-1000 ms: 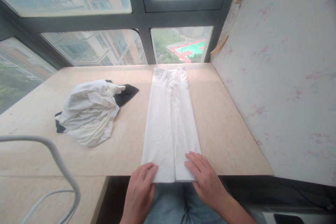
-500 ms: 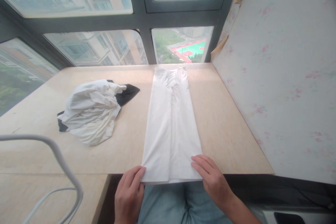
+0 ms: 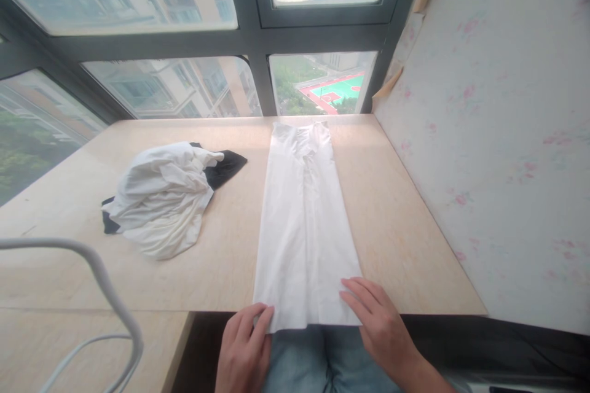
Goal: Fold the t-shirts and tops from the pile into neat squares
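Note:
A white shirt (image 3: 304,227), folded into a long narrow strip, runs from near the window to the table's front edge. Its near end hangs slightly past that edge. At the near left corner, my left hand (image 3: 246,341) is closed on the cloth, fingers on top. My right hand (image 3: 380,319) grips the near right side, fingertips resting on the fabric and thumb hidden. Gathered folds show at the shirt's far end, and a crease line runs down its middle.
On the left of the table (image 3: 415,245) lies a crumpled heap of white cloth (image 3: 161,196) with black cloth (image 3: 228,167) under it. A thick grey-white cable (image 3: 104,276) curves through the left foreground. Windows stand behind, and a flowered wall (image 3: 507,135) borders the right.
My left hand has shifted right and inward with the near left corner. The near edge now looks uneven and slightly narrower. My right hand has moved only slightly; the view has tilted a little.

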`<state>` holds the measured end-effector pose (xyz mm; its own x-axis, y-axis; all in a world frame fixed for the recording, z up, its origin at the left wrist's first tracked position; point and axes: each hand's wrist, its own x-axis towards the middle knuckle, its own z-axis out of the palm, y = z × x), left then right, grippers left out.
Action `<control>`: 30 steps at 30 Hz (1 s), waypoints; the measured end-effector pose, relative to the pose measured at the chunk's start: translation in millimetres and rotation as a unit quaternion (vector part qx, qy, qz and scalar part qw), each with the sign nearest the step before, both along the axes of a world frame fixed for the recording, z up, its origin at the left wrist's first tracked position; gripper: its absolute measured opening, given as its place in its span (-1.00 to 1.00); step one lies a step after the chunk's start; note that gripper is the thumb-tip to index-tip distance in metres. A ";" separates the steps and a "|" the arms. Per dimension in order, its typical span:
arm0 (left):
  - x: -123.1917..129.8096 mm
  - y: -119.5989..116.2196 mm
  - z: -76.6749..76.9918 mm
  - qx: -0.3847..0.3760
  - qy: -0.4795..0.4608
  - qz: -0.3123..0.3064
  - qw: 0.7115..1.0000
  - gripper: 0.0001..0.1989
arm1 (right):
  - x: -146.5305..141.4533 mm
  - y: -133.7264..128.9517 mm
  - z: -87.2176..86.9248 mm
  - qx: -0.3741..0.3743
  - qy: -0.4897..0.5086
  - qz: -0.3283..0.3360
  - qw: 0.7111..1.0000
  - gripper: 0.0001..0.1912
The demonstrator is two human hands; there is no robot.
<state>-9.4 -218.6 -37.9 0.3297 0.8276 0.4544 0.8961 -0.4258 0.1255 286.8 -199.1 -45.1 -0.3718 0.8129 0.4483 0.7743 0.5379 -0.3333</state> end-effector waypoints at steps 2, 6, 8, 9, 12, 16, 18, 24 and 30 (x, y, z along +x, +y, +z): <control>6.7 1.1 4.0 -0.002 0.014 0.002 1.000 -0.68 | -8.7 -1.0 4.4 0.001 -0.015 -0.014 1.000 -0.47; 19.4 6.4 14.5 -0.005 0.014 -0.016 1.000 -0.64 | -29.6 -1.8 9.8 0.010 -0.018 -0.024 1.000 -0.48; 24.2 8.9 18.0 -0.004 0.001 -0.024 1.000 -0.64 | -37.3 -1.4 9.6 0.018 -0.010 -0.024 0.999 -0.50; 26.2 9.8 18.9 -0.003 -0.004 -0.027 1.000 -0.64 | -40.0 -0.8 9.1 0.017 -0.007 -0.027 0.999 -0.50; 31.2 11.4 19.4 -0.004 -0.013 -0.030 0.999 -0.66 | -44.9 2.4 8.5 -0.003 0.003 -0.042 0.999 -0.54; 36.3 13.5 17.9 -0.007 -0.042 -0.038 0.998 -0.69 | -45.2 8.0 12.6 0.006 0.031 -0.037 0.999 -0.60; 36.7 14.8 17.9 -0.011 -0.058 -0.042 0.997 -0.72 | -43.0 9.7 15.1 0.033 0.046 -0.014 0.998 -0.57; 28.7 16.1 26.1 -0.050 -0.059 -0.066 0.995 -0.82 | -34.6 9.9 15.4 -0.008 0.017 0.065 0.998 -0.67; 36.4 47.5 35.6 -0.182 -0.128 -0.080 0.972 -0.84 | -32.6 11.1 16.9 -0.047 0.021 0.086 0.995 -0.70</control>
<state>27.0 -171.1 -2.2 0.3818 0.8965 0.2249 0.7412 -0.4423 0.5049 254.2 -188.0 -28.1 -0.4913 0.7786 0.3905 0.6584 0.6254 -0.4186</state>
